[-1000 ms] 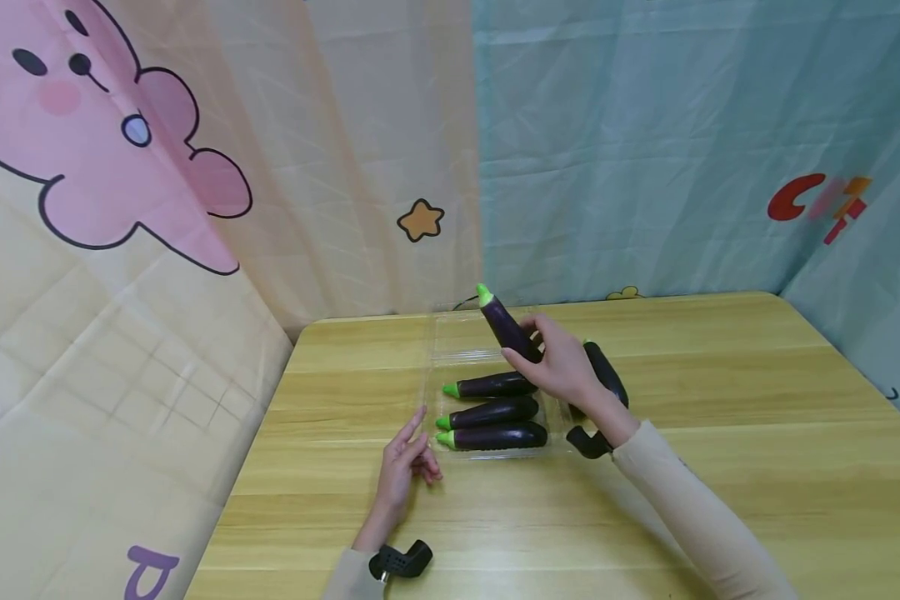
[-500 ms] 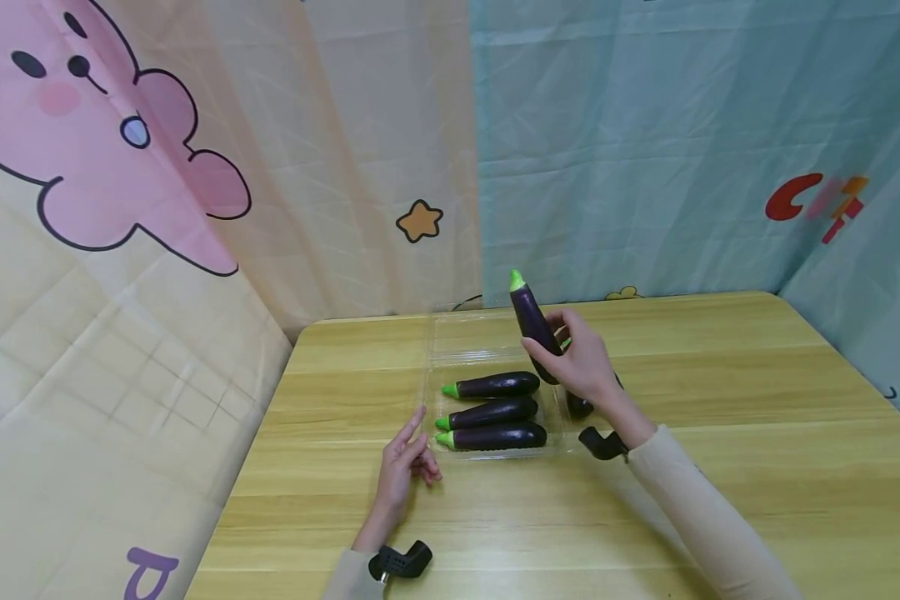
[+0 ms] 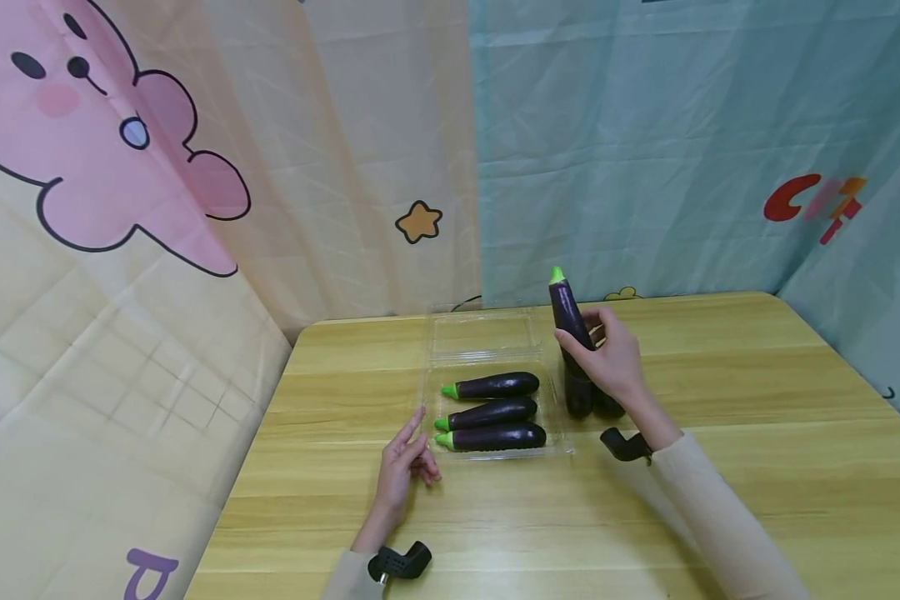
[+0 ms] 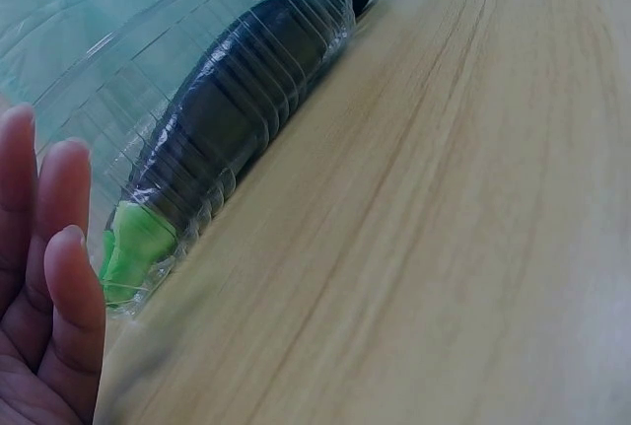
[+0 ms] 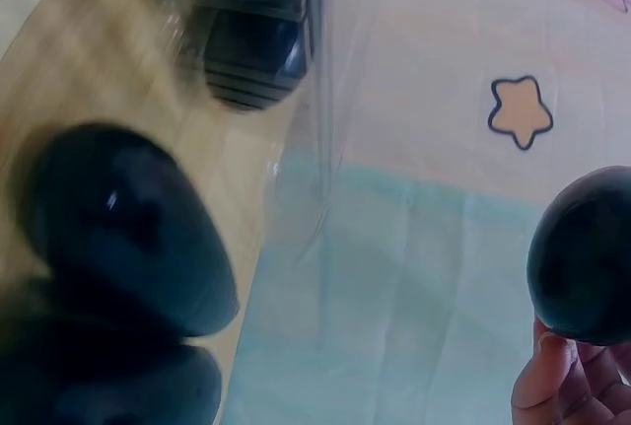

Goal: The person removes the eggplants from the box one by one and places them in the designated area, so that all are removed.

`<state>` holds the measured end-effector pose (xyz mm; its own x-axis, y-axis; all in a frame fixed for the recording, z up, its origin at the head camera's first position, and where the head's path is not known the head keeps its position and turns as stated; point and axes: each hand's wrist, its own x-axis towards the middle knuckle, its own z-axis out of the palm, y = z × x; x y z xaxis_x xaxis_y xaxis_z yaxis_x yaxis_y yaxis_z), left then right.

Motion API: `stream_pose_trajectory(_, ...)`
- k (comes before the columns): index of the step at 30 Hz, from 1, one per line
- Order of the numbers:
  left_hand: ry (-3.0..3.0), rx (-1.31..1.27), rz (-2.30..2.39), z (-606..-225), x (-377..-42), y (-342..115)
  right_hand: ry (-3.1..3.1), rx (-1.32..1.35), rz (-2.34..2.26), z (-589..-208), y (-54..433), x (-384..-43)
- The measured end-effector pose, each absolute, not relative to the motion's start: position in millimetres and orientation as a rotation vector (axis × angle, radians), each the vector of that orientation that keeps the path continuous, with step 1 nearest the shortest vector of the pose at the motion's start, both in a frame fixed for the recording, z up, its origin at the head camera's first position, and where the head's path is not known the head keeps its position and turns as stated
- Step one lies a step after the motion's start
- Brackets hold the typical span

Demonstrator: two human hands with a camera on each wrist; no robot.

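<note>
In the curled right hand [image 3: 612, 354] tilts a glossy purple, green-tipped eggplant [image 3: 568, 312]; left hand [image 3: 402, 467] relaxed, empty.

Eggplants [image 3: 499, 437] dark purple (stem ends [image 3: 444, 440] bright green); table [image 3: 510, 529] yellowish woodgrain.

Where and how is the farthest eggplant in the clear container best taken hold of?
Probably from above, around the thick middle of the farthest eggplant: it lies sideways, green stem to the left, between the walls of the clear container, with the middle eggplant close on its near side.
</note>
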<state>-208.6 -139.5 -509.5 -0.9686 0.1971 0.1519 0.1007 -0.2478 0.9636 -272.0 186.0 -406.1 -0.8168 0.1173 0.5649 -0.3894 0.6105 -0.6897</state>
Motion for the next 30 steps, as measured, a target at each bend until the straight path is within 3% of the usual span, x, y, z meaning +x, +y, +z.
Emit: stream_pose_trajectory(30,1.881,0.385,2.403,-509,-209,-140,-2.358,-0.108,1.118,-429,252,-263)
